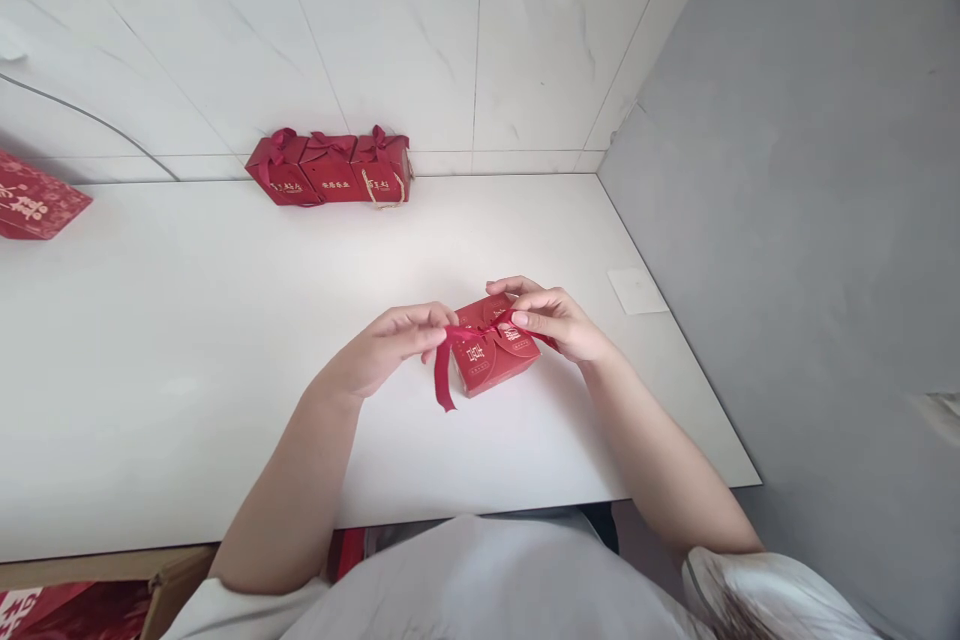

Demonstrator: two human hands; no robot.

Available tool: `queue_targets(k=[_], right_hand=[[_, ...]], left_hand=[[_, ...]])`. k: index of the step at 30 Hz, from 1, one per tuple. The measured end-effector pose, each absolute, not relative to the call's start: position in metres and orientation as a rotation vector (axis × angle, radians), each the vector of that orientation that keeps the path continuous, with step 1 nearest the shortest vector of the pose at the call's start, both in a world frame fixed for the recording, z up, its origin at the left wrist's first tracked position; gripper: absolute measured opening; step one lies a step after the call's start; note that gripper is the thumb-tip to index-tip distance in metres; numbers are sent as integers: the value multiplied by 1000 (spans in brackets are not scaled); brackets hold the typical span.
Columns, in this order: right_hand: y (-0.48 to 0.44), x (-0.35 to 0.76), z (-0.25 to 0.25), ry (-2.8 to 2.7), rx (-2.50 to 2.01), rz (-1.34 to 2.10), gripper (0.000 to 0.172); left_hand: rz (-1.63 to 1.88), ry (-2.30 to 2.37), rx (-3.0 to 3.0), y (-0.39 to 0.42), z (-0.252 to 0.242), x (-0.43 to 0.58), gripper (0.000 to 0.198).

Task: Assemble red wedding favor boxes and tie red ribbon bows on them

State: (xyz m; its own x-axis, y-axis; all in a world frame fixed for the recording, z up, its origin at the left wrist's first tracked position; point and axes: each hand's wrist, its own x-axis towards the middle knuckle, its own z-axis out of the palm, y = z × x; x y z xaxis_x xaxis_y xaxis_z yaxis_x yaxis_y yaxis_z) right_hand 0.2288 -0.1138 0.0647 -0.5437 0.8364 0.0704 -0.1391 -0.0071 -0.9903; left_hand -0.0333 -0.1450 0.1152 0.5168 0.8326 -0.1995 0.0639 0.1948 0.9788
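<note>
A red gift box [501, 367] with gold lettering lies on the white table [187, 350], between my two hands. Across its top runs a dark red ribbon [442, 375], crossed or knotted near the middle of the lid. My left hand [386, 345] pinches one side of the ribbon at the box's left edge, and a loose tail hangs below the fingers. On the other side, my right hand [559, 320] grips the ribbon between thumb and forefinger, with its other fingers curled around the box's far right corner. A short tail shows under that hand.
Three red boxes with ribbon bows [326, 170] stand in a row against the tiled wall. Another red package [37, 200] is at the far left. A white square [637, 291] lies near the table's right edge. Below the front left edge is a cardboard box [176, 585] holding red items.
</note>
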Motion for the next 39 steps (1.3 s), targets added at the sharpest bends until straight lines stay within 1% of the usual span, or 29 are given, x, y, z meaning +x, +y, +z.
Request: queue_targets(k=[3, 6, 8, 13, 22, 26, 30, 39], right_hand=[[-114, 227, 62, -1492, -758, 1633, 20], [-115, 224, 60, -1508, -693, 1618, 19], [-114, 222, 59, -1532, -633, 1607, 20], [-115, 219, 58, -1568, -552, 1611, 20], [-115, 219, 64, -1648, -669, 1527, 30], [-113, 221, 61, -1656, -676, 1505, 26], [-112, 223, 58, -1626, -604, 1562, 23], [-112, 225, 59, -1588, -580, 1631, 20]], left_hand=[[849, 881, 1172, -143, 109, -30, 20], [883, 863, 1095, -142, 105, -28, 22], [853, 839, 1052, -142, 104, -25, 24], [800, 783, 1003, -143, 101, -20, 23], [678, 951, 1119, -139, 106, -32, 27], [570, 1065, 1200, -137, 112, -45, 28], [331, 1110, 1320, -137, 118, -50, 38], [309, 1245, 1394, -138, 127, -49, 32]])
